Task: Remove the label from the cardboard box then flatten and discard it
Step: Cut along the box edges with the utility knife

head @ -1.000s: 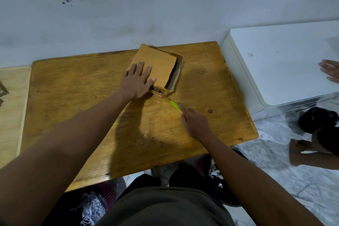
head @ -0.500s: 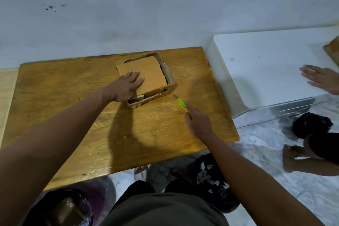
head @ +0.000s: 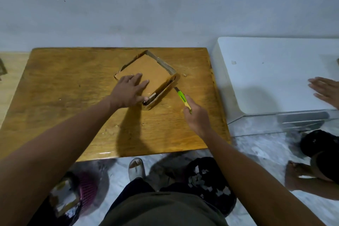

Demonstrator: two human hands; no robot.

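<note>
My left hand lies flat and spread, gripping nothing, on the near-left part of the cardboard box, hiding that corner. The box sits on the wooden table, right of middle toward the far edge, turned like a diamond with one corner pointing at the wall; its long axis seems to run from near-left to far-right. I cannot make out any label. To the right, my right hand is closed around a green utility knife, covering the handle's rear; its tip points up-left at the box's near-right side, just beside it.
</note>
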